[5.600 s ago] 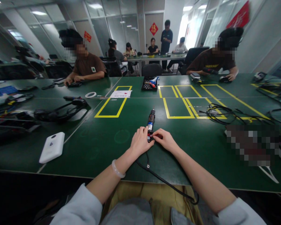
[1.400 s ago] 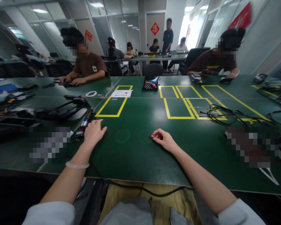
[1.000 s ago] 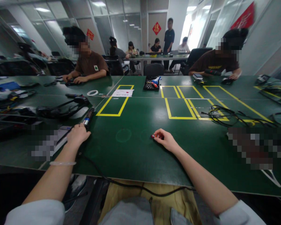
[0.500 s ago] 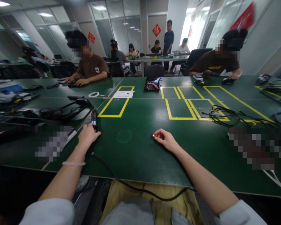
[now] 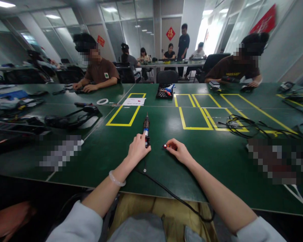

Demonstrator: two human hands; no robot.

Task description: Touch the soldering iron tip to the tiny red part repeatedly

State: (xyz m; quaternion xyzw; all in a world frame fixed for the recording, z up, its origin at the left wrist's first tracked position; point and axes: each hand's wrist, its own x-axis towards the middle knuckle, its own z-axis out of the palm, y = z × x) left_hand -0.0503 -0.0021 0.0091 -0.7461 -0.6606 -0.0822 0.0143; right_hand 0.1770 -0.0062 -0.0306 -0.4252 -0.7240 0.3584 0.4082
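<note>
My left hand (image 5: 138, 148) is wrapped round the body of a dark electric screwdriver (image 5: 146, 129) with a blue and silver band. Its thin tip points away from me, towards the far side of the table. A black cable (image 5: 166, 190) trails from its rear end over the table edge onto my lap. To the right, my right hand (image 5: 178, 149) pinches a small red piece with a white spot (image 5: 165, 146) between thumb and fingertips, just at the green tabletop. What kind of piece it is, I cannot make out. A short gap separates the screwdriver from it.
Yellow tape rectangles (image 5: 120, 125) mark the green table (image 5: 156, 178). A paper sheet (image 5: 133, 102), a tape roll (image 5: 102, 101) and a black tray (image 5: 164, 92) lie farther back. Coiled black cables (image 5: 234, 122) lie right. Two people sit opposite; a bare arm (image 5: 12, 218) shows lower left.
My left hand has carried the screwdriver rightward from the left side of the table to beside my right hand, the cable dragging along. My right hand has stayed in place.
</note>
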